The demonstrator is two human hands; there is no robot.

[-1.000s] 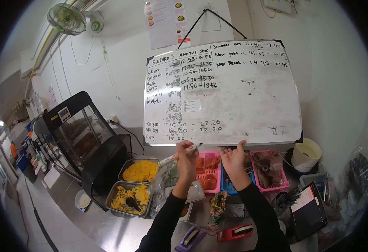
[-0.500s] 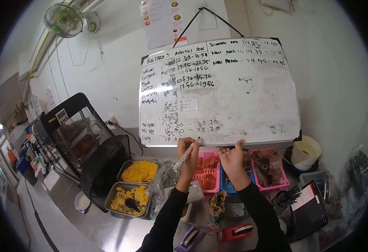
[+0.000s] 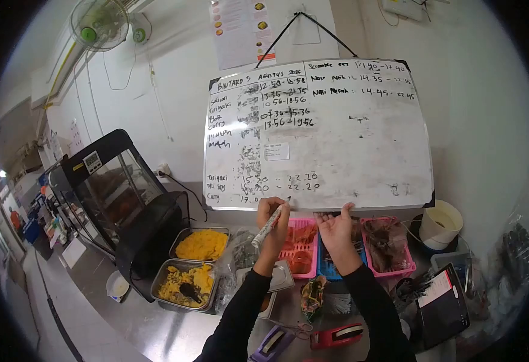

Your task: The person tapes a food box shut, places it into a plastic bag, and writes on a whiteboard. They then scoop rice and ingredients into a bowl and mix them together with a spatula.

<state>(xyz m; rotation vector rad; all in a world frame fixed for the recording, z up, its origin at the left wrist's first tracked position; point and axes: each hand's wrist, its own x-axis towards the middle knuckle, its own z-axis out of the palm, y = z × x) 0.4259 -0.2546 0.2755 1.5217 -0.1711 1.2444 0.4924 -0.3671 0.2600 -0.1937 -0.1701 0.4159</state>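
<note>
Marker [image 3: 262, 235] in left hand [image 3: 273, 218], fingers pinching barrel toward tip. Tip at lower part of whiteboard [image 3: 361, 157], level with "Curry" row [image 3: 214, 198]; contact with surface: cannot tell. Right hand [image 3: 338, 233] palm up at board's lower edge, fingers extended, thumb spread apart, nothing gripped. Judged handling: marker light, stiff, smooth, maybe slippery; best hold just behind tip. Board stiff, hung by cord [image 3: 329, 35], likely to swing; steady by lower edge.

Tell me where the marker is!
In the head view's middle, the left hand holds the marker at the bottom edge of the whiteboard, left of the right hand.
</note>
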